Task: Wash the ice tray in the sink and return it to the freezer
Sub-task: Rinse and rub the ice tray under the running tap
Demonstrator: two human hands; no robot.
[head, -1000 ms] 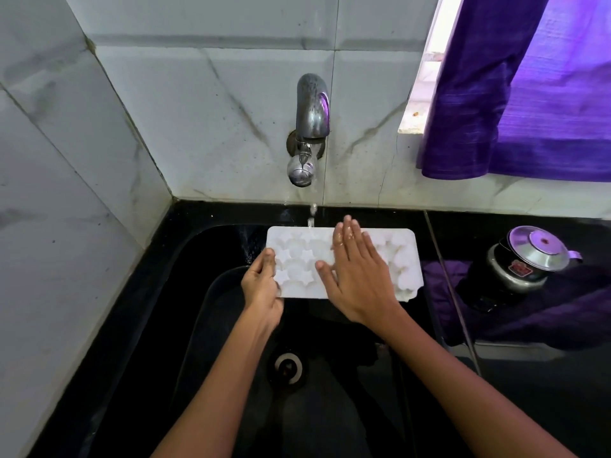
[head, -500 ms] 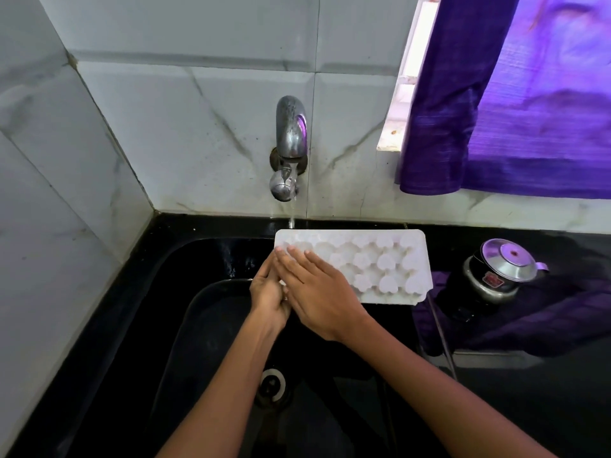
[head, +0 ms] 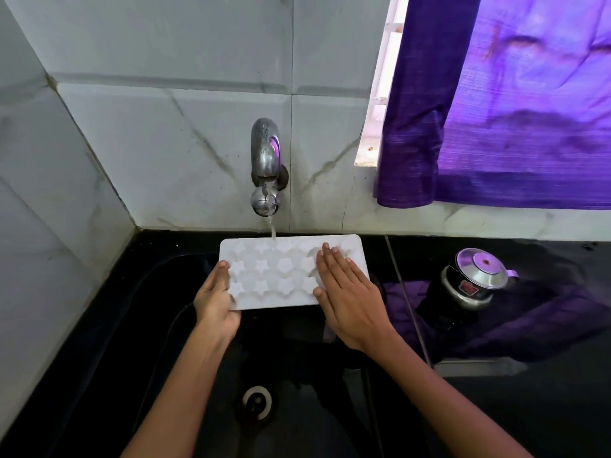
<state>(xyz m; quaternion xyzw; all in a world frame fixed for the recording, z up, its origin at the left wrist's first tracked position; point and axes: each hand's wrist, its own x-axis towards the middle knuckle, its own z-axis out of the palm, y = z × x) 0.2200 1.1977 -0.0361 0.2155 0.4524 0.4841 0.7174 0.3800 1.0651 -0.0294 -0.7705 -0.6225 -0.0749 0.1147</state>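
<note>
Fingers (head: pixel 334 259) of the right hand (head: pixel 350 302) lie straight and flat on the right end of the ice tray (head: pixel 277 269), rubbing rather than gripping, while the left hand (head: pixel 216 302) holds the tray's left end, thumb on the top rim and the other fingers curled underneath. That tray sits level over the black sink (head: pixel 158 325), its far edge under the tap (head: pixel 264 166), where a thin stream of water (head: pixel 273 228) lands near the back row of star-shaped cups.

To wash it well, the flat hand should sweep across every row, pressing fingertips into each cup (the star points are where residue would likely cling). Tilting the tray slightly toward the drain (head: pixel 256 404) would let dirty water run off instead of pooling. The holding hand needs a firm pinch, since wet plastic is likely slippery. Sliding the tray sideways under the stream would bring the end cups under the flow too.

A steel kettle (head: pixel 476 279) stands on a purple cloth (head: pixel 529 322) to the right, well apart.
</note>
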